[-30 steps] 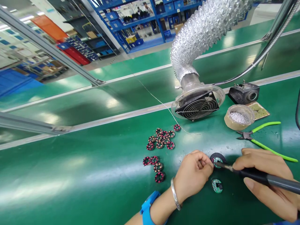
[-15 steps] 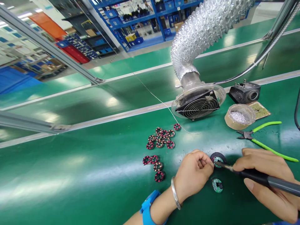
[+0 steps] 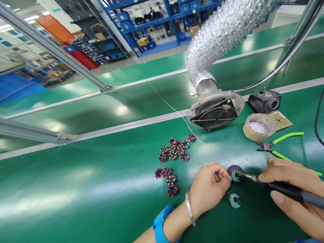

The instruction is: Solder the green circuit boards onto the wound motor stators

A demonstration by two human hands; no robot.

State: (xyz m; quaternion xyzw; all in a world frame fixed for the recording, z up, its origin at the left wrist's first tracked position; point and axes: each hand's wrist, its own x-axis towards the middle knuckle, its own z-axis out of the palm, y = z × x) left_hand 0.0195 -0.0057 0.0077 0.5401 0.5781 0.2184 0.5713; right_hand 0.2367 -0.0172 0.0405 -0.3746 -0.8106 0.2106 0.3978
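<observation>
My right hand [image 3: 295, 190] is closed around the dark handle of a soldering iron [image 3: 275, 184]. The iron's tip rests at a small round green circuit board [image 3: 235, 176] sitting in a black round holder [image 3: 237, 167]. My left hand [image 3: 211, 185] is pinched at the left edge of that board; what lies between its fingertips is too small and hidden to make out. A second round green board [image 3: 234, 200] with a black part on it lies just below, touched by neither hand.
Several small wound motor coils [image 3: 174, 148] lie left of my hands. Green-handled cutters [image 3: 268, 145], a tub of metal shavings [image 3: 259, 127], a yellowish sponge [image 3: 280, 119] and a black iron stand [image 3: 265, 100] are at right. A fume extractor [image 3: 215, 114] hangs above; thin wire [image 3: 187, 125] crosses the table.
My right hand and the soldering iron have shifted slightly right, the tip now lying at the board's upper part. The left hand keeps its pinch at the board's edge.
</observation>
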